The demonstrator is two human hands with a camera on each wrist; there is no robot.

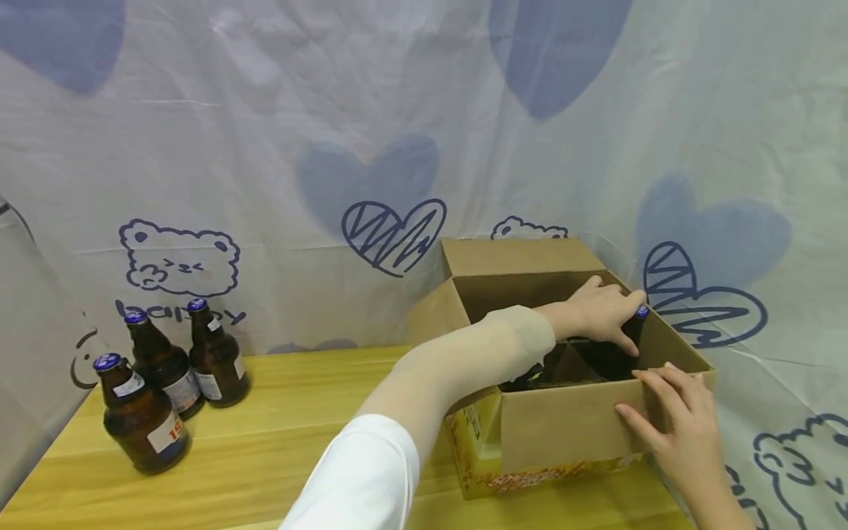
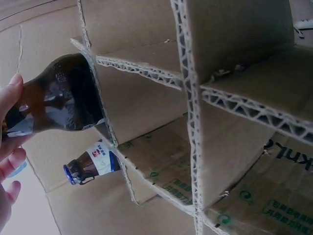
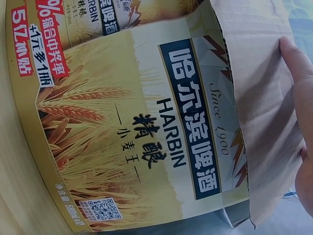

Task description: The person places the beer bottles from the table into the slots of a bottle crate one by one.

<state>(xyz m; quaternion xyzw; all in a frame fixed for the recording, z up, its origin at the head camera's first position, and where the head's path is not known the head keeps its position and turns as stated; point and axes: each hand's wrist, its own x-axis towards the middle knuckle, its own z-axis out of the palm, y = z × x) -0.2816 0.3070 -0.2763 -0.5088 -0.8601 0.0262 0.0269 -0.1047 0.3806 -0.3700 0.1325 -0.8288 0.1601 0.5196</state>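
My left hand (image 1: 599, 313) reaches into an open cardboard beer box (image 1: 563, 423) and grips a brown glass beer bottle (image 2: 61, 95) by its neck, thumb on one side and fingers on the other. The bottle's base is at the mouth of a divider compartment. Beside it, a second bottle (image 2: 100, 159) with a blue cap and white-and-blue label stands in another compartment. My right hand (image 1: 685, 423) rests on the box's folded-down front flap (image 3: 266, 107), with fingertips at the rim and the thumb against the flap's outer face.
Three brown bottles (image 1: 155, 427) with blue caps stand at the left of the wooden table (image 1: 298, 434). Corrugated dividers (image 2: 188, 98) split the box inside. Its back flap (image 1: 520, 256) stands up near the patterned curtain (image 1: 265, 147).
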